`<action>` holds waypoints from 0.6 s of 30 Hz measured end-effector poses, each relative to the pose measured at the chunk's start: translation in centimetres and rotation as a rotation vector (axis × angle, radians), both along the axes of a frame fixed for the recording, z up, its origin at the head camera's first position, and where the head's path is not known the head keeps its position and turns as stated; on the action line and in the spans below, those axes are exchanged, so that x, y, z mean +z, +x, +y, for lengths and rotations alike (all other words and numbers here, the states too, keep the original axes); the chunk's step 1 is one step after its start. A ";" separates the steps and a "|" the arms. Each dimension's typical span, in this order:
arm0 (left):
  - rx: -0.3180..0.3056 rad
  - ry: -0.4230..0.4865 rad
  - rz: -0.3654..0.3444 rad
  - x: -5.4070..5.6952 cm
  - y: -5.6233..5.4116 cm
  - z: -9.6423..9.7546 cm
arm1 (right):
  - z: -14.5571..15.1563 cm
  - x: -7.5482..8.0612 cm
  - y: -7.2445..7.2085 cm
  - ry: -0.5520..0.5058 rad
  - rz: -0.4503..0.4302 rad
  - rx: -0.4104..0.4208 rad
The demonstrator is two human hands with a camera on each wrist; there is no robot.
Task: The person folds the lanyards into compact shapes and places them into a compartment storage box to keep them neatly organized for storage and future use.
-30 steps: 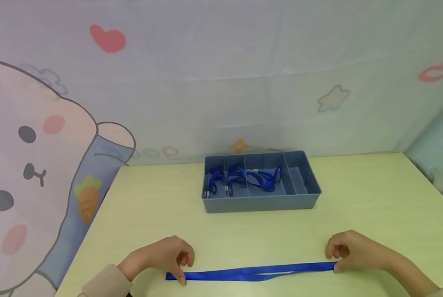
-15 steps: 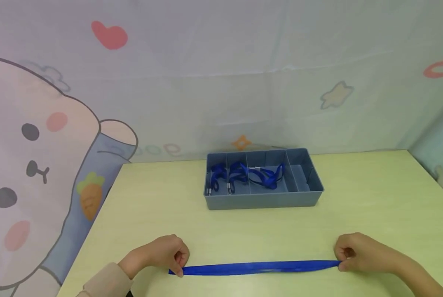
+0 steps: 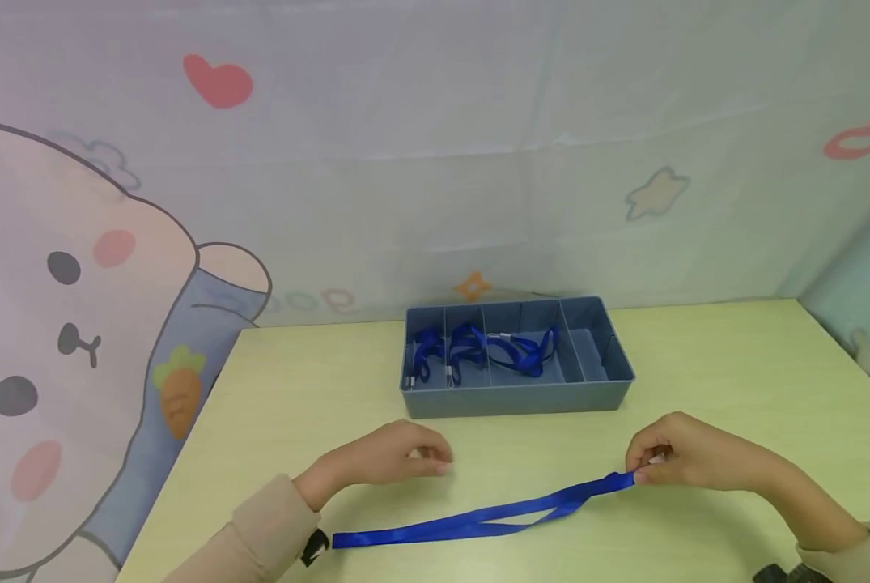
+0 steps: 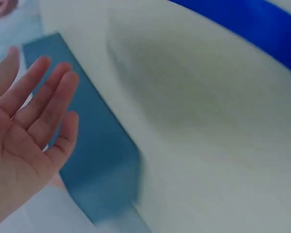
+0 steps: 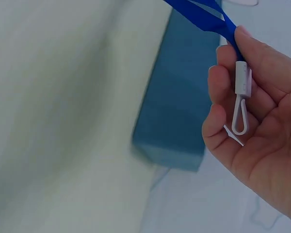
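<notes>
A blue lanyard [image 3: 464, 522] stretches across the front of the table, its left end on the tabletop and its right end raised. My right hand [image 3: 685, 453] pinches that right end between thumb and fingers. In the right wrist view the lanyard's white clip [image 5: 241, 92] hangs inside the palm of the right hand [image 5: 262, 111]. My left hand [image 3: 398, 453] hovers above the lanyard, apart from it, holding nothing. The left wrist view shows the left hand [image 4: 34, 116] with fingers loosely extended, and part of the blue lanyard [image 4: 252, 29] at the upper right.
A grey-blue divided box [image 3: 515, 400] stands at the back of the table [image 3: 296, 397]. Bundled blue lanyards [image 3: 525, 356] lie in three of its compartments; the rightmost compartment holds none. Behind it hangs a printed cloth [image 3: 405, 162].
My left hand has let go of the lanyard's left end and moved up and to the right. My right hand has raised its end and shifted slightly left; the strap now slants.
</notes>
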State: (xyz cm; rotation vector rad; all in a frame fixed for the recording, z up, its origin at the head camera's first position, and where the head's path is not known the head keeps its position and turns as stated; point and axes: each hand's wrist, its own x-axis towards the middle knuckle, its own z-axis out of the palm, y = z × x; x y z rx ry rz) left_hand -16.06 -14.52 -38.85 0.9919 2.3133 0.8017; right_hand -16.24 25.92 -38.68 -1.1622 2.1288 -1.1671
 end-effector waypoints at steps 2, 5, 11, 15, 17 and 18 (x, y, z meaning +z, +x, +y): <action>-0.016 0.073 -0.025 0.4 -0.3 2.8 | -0.9 0.9 -0.1 -0.016 0.003 0.006; -0.041 0.163 -0.086 0.9 -0.3 6.8 | -2.2 2.1 -0.1 -0.033 -0.001 0.012; -0.054 0.336 -0.208 1.3 0.1 12.3 | -4.0 3.4 -0.1 -0.054 0.001 0.023; -0.019 0.379 -0.212 1.3 0.4 13.7 | -4.3 3.7 -0.1 -0.083 -0.007 0.024; -0.004 0.376 -0.209 1.3 0.5 14.0 | -4.3 3.8 -0.1 -0.097 -0.017 0.028; -0.003 0.375 -0.202 1.4 0.6 14.1 | -4.3 3.8 -0.2 -0.104 -0.022 0.031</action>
